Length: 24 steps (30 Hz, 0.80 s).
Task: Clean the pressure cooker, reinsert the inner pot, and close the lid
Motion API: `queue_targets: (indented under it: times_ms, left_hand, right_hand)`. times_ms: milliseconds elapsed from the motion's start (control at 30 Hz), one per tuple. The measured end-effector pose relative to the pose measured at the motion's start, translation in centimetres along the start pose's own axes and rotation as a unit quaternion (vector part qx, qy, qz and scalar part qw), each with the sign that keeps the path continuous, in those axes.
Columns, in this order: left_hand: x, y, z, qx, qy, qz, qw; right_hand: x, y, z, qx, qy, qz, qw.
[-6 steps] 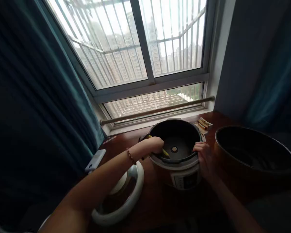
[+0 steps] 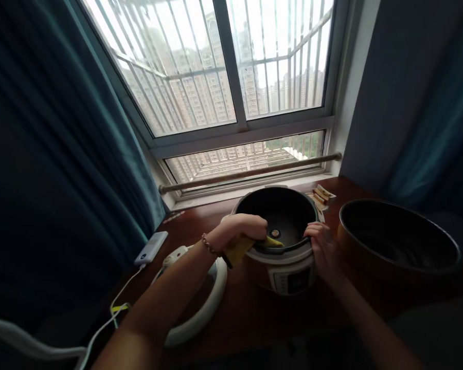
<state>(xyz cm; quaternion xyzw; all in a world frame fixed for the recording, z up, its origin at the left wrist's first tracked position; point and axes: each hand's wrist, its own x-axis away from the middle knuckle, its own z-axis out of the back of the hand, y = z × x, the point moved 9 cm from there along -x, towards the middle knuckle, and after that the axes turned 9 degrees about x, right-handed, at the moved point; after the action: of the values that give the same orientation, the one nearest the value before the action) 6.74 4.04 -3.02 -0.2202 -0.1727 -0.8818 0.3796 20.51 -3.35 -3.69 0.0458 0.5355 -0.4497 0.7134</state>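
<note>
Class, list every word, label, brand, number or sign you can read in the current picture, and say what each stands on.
No text can be read.
Label panel on the front of the cooker: faint markings, too small and blurred to read.
White device: a small dark spot; cannot tell whether it bears figures.
Yellow cloth: no readable lettering.

The cloth point(image 2: 237, 251) is yellow. The electric cooker point(image 2: 259, 272) is black inside, reddish-brown outside; the right pot point(image 2: 389, 231) is black inside. The counter point(image 2: 235, 308) is reddish-brown, the left curtain point(image 2: 129, 169) blue.
</note>
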Motion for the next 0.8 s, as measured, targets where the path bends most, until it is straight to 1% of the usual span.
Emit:
queue_targets:
  times_ms: [67,133,200,300,333,367,400,433,500,533,600,633,700,733,767,800]
  left_hand:
    - [0.5,1.9,0.4,0.016,-0.013,-0.031,0.999]
    - [1.1,3.9,1.1,0.035,0.014,-0.056,0.998]
    - [1.7,5.2,1.9,0.051,0.077,-0.055,0.994]
    - [2.7,6.0,2.7,0.074,0.209,-0.029,0.975]
    - [3.2,6.1,2.7,0.089,0.248,-0.024,0.964]
    - [3.7,6.0,2.7,0.109,0.280,-0.022,0.953]
    - [4.2,5.8,2.5,0.130,0.304,-0.019,0.944]
    - [4.8,5.4,2.1,0.150,0.318,-0.014,0.936]
    - [6.5,4.3,1.3,0.180,0.334,0.000,0.925]
    - [7.4,3.6,0.8,0.192,0.340,0.008,0.921]
    - [9.5,2.3,-0.2,0.205,0.356,0.005,0.912]
    - [10.3,1.8,-0.7,0.210,0.361,-0.002,0.909]
    - [11.5,0.6,-1.9,0.214,0.370,-0.005,0.904]
    - [11.9,0.0,-2.4,0.213,0.379,0.002,0.900]
    - [12.1,-0.7,-2.8,0.209,0.390,0.013,0.897]
    - [12.2,-1.4,-3.1,0.201,0.403,0.027,0.892]
  right_hand:
    - [-0.2,0.0,0.1,-0.001,-0.023,-0.005,1.000]
    - [-0.6,-0.3,0.2,0.011,-0.050,-0.005,0.999]
    - [-1.2,-0.9,0.4,0.042,-0.062,-0.008,0.997]
    - [-2.7,-2.8,0.9,0.088,-0.046,-0.025,0.995]
    - [-3.3,-3.8,0.6,0.088,-0.058,-0.021,0.994]
    - [-3.9,-4.9,0.0,0.083,-0.088,-0.014,0.993]
    - [-4.4,-6.0,-1.0,0.075,-0.142,-0.006,0.987]
    - [-4.7,-6.8,-2.2,0.073,-0.211,-0.002,0.975]
    - [-4.7,-8.0,-4.6,0.095,-0.353,0.010,0.931]
    - [-4.6,-8.3,-5.5,0.117,-0.411,0.018,0.904]
    - [-4.5,-8.8,-6.9,0.153,-0.495,0.049,0.854]
    - [-4.6,-9.1,-7.6,0.156,-0.525,0.066,0.834]
    - [-4.5,-9.8,-8.9,0.129,-0.573,0.085,0.805]
    - [-4.5,-10.2,-9.6,0.109,-0.588,0.089,0.796]
    - [-4.5,-10.5,-10.2,0.093,-0.595,0.088,0.794]
    - [-4.5,-10.7,-10.8,0.088,-0.591,0.084,0.797]
